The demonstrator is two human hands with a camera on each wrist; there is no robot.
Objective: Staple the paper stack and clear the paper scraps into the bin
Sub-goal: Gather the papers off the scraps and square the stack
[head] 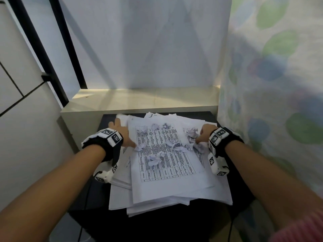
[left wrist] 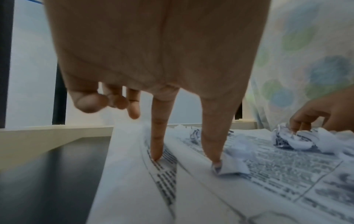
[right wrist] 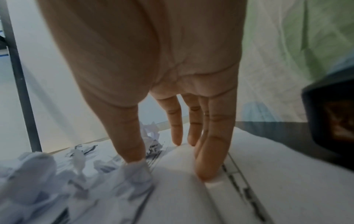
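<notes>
A loose, uneven paper stack (head: 166, 186) with printed tables lies on a black table (head: 157, 227). Several crumpled paper scraps (head: 154, 158) are strewn over its top sheet. My left hand (head: 125, 135) is at the stack's left edge, fingers straight: the index tip presses the paper and the thumb touches a small scrap (left wrist: 229, 166). My right hand (head: 203, 135) is at the right edge with straight fingers (right wrist: 210, 151) on the sheet, its thumb against a scrap (right wrist: 138, 171). Neither hand holds anything. I see no stapler or bin that I can tell.
A pale ledge (head: 139, 100) runs behind the table below a white wall. A dotted curtain (head: 279, 84) hangs close on the right. White cabinet panels stand on the left. A dark blurred object (right wrist: 329, 121) sits at the right in the right wrist view.
</notes>
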